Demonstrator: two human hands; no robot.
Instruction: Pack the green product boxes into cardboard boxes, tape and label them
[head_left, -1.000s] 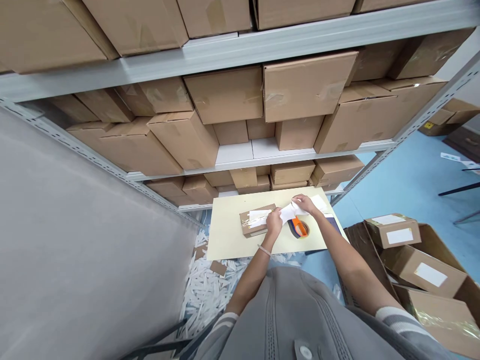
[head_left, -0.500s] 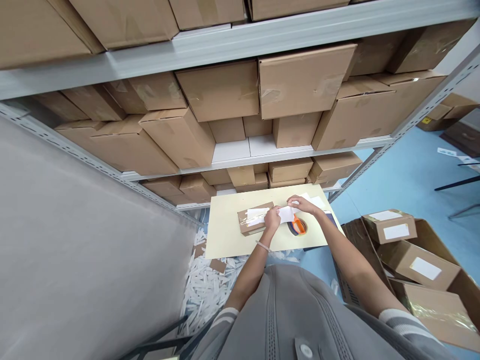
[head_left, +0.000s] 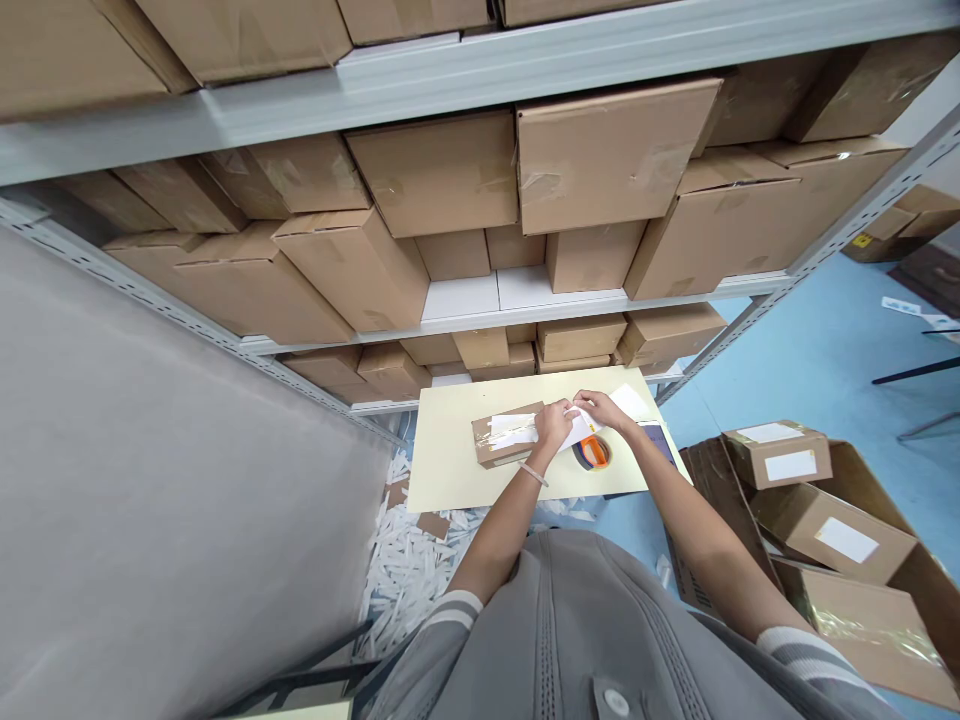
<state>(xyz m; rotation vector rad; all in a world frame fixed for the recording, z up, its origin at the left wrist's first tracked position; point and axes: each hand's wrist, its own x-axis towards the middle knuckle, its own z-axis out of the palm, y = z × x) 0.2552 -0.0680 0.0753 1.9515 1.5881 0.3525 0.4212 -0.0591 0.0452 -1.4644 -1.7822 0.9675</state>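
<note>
My left hand is closed with its fingertips on a white label sheet that shows a small yellow mark. Close beside it, my right hand pinches the sheet's upper edge. Left of my hands lies a small cardboard box with shiny clear tape and a white label on top. Just below the sheet rests a tape roll with an orange part in its middle. More white paper lies on the cream tabletop, right of my right hand.
A shelf rack packed with cardboard boxes stands beyond the table. At the right, an open carton contains several labelled boxes. Paper shreds cover the floor at lower left, by a grey wall.
My hands have come closer together on the label sheet, my left hand moving slightly right and up. The sheet has turned, and its yellow mark now shows. The view has shifted a little.
</note>
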